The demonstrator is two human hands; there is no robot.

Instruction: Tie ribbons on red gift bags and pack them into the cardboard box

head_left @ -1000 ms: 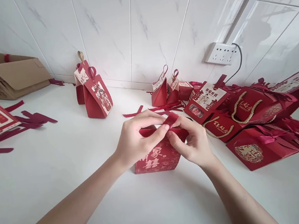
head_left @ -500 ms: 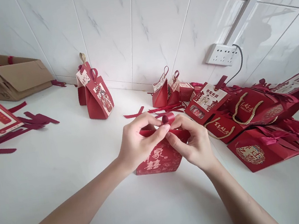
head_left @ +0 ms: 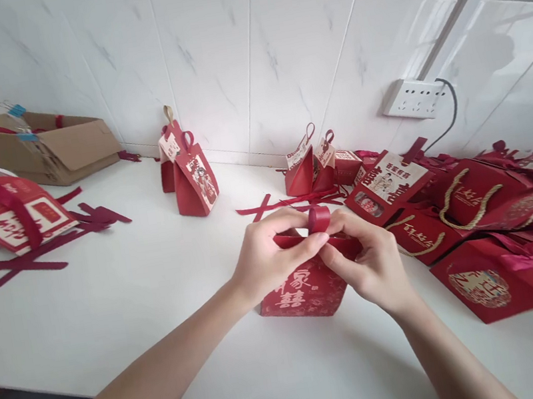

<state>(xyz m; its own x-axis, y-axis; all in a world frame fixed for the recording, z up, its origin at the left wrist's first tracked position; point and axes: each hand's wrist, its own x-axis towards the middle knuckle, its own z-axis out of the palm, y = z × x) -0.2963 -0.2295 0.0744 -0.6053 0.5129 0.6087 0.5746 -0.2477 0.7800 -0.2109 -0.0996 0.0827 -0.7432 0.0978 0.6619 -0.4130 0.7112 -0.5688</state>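
A red gift box [head_left: 307, 297] with pale printed characters stands upright on the white table before me. From its top edge rises a small dark red ribbon loop [head_left: 319, 218]. My left hand [head_left: 268, 256] is closed at the box top, its thumb and index finger pinching around the foot of the loop. Opposite it, my right hand [head_left: 372, 260] pinches the upper right edge of the box with thumb and bent fingers. Both thumbs nearly meet below the loop. My fingers hide much of the box's top, and the ribbon's ends are out of sight.
Several red gift boxes with rope handles [head_left: 469, 201] are piled on the right. Behind are small peaked boxes [head_left: 196, 183] and loose ribbons [head_left: 262, 208]. On the left lie a ribbon-tied red box [head_left: 45, 207] and an open cardboard carton [head_left: 86, 147]. A power strip [head_left: 415, 100] is on the tiled wall.
The view has turned slightly left and up, so everything sits lower and farther right. My hands keep nearly the same grip, and the ribbon loop stands a little more upright.
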